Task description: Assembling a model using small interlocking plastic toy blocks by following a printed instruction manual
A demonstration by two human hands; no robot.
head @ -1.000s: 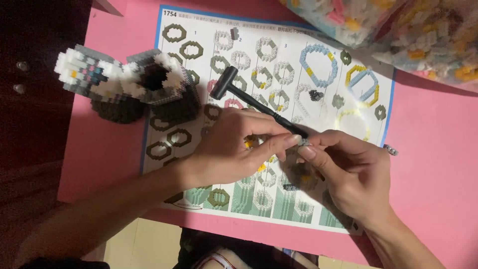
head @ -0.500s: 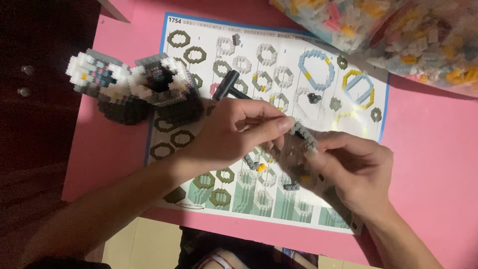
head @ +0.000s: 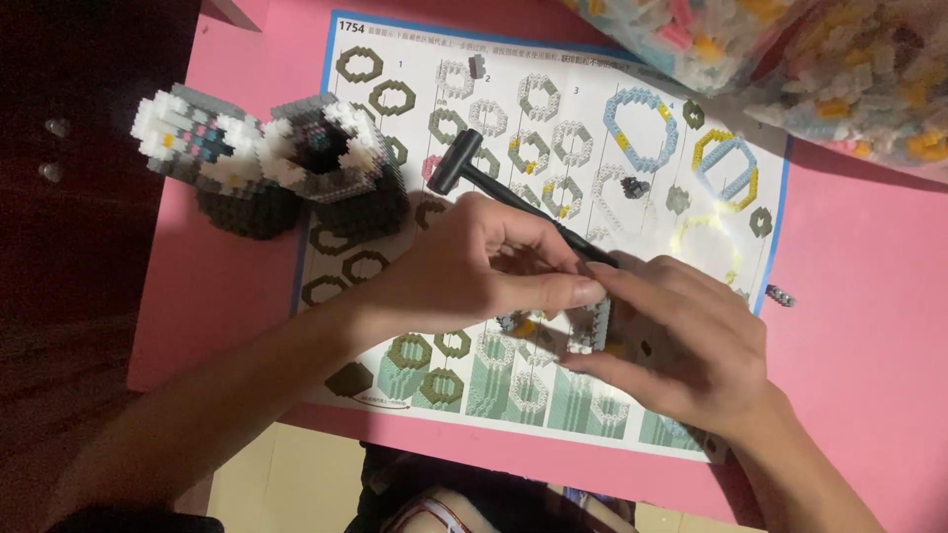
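A home hobby spot is showing: a pink table is lying under the hands, bags of tiny bricks sitting beyond them, instruction sheet beneath.

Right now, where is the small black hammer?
In the head view the hammer lies slantwise on the instruction sheet, head up-left beside the block model, its handle running down-right under the left hand.
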